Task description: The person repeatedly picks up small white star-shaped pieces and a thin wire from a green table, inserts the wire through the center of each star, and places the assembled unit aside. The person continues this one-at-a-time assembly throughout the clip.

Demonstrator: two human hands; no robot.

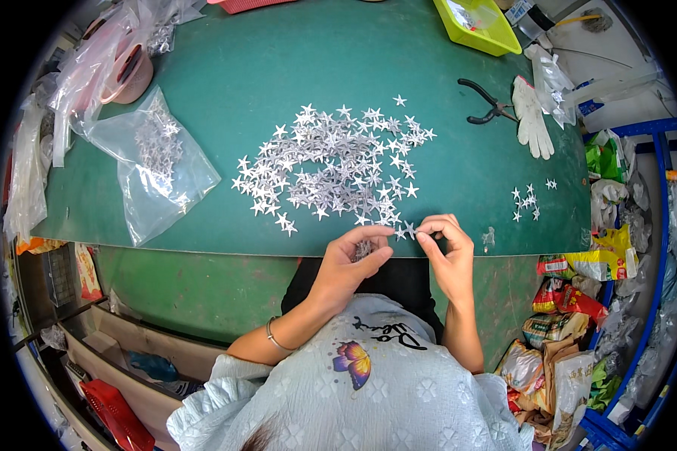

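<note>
A wide pile of small silvery star-shaped pieces (331, 161) lies in the middle of the green table. At the table's near edge, my left hand (353, 259) is curled round several of these stars (363, 249), partly hidden by its fingers. My right hand (445, 252) is just to its right, thumb and forefinger pinched on the tip of a single star (409, 228). More stars lie close by, between the two hands and the pile. A small separate group of stars (530, 199) rests on the right of the table.
On the left is a clear plastic bag (165, 199) with stars inside, near a pink basket (132, 79). Black-handled pliers (493, 105) and a white glove (532, 120) lie at the right. A yellow-green tray (478, 34) stands far right. Bags fill a blue-framed rack (663, 203).
</note>
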